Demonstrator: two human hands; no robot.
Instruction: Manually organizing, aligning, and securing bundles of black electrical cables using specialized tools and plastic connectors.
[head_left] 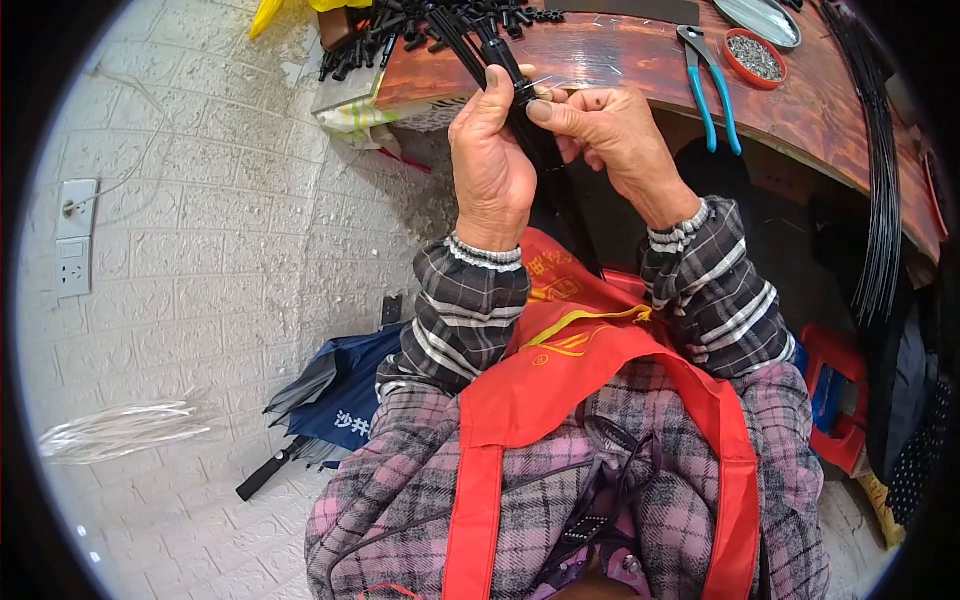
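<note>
My left hand (492,165) is closed around a black umbrella frame (545,152), a shaft with thin ribs fanning out at its upper end. The frame is tilted, with its lower part running down toward my lap. At a collar on the frame, my right hand (628,145) pinches with thumb and forefinger. A thin shiny wire (539,80) sticks out beside those fingertips. My fingers hide most of the spot being worked on.
Blue-handled pliers (709,85) lie on the wooden table (630,50), beside a red dish (731,66) of small metal bits and an oval metal tray (758,20). Black plastic parts (400,25) are piled at the far left. Black ribs (878,170) overhang the right edge. A folded blue umbrella (330,385) leans left.
</note>
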